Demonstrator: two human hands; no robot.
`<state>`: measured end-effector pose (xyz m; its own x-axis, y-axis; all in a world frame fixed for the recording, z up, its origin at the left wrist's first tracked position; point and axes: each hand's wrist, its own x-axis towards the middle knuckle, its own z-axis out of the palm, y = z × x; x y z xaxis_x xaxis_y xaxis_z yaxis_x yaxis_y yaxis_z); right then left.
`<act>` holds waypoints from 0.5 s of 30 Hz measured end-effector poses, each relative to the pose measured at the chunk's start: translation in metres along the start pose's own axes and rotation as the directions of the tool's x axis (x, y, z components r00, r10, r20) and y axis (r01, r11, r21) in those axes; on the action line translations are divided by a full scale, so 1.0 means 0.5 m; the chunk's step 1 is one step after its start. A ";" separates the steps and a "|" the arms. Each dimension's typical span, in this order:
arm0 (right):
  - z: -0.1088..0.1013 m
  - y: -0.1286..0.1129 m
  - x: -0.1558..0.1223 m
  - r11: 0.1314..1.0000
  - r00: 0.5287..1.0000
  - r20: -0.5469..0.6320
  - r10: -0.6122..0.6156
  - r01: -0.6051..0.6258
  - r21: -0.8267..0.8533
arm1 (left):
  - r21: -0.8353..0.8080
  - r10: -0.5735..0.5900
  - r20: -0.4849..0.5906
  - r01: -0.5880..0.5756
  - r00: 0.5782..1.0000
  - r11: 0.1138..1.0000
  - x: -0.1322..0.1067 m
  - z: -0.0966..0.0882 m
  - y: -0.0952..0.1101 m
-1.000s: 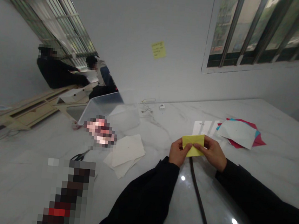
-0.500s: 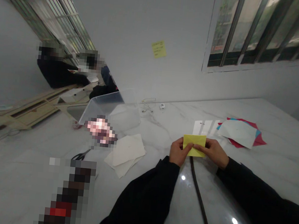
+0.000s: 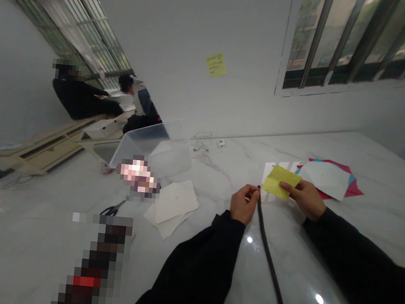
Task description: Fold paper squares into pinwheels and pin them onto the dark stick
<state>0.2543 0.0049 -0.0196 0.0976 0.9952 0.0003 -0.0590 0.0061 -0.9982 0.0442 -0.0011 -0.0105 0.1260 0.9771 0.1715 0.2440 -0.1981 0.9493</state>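
Folded yellow paper in our right grip; dark strip in our left grip.
Left to right on the bench: scissors, white sheets, left grip pinching narrowly at the strip's top end, right grip narrowly on the paper's edge, held just above the bench. Coloured sheets lie stacked, apparently not yet handled.

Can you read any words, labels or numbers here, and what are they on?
Yellow sticky note on the wall: handwritten lines, too small to read.
Pinkish item on the marble table: pixelated, unreadable.
Item with a red band: pixelated, unreadable.
I can read no other text.
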 end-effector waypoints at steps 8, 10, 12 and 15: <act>-0.008 0.025 -0.015 0.992 0.997 0.030 0.074 -0.076 0.099 | 0.086 0.007 -0.011 -0.006 1.000 0.996 -0.002 -0.002 0.003; -0.009 0.024 -0.012 0.989 0.996 0.013 0.083 -0.084 0.121 | 0.114 0.020 -0.024 -0.017 1.000 0.993 -0.002 -0.005 0.004; -0.009 0.024 -0.010 0.985 0.995 0.002 0.100 -0.099 0.144 | 0.130 0.041 -0.037 -0.036 0.998 0.991 -0.004 -0.007 0.007; -0.006 0.024 -0.008 0.974 0.991 0.002 0.133 -0.131 0.187 | 0.132 0.110 -0.072 -0.099 0.991 0.986 -0.010 -0.008 0.028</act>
<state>0.2563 0.0006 -0.0318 0.0868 0.9874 -0.1320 -0.2564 -0.1059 -0.9608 0.0433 -0.0087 0.0030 0.0820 0.9526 0.2930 0.3547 -0.3027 0.8846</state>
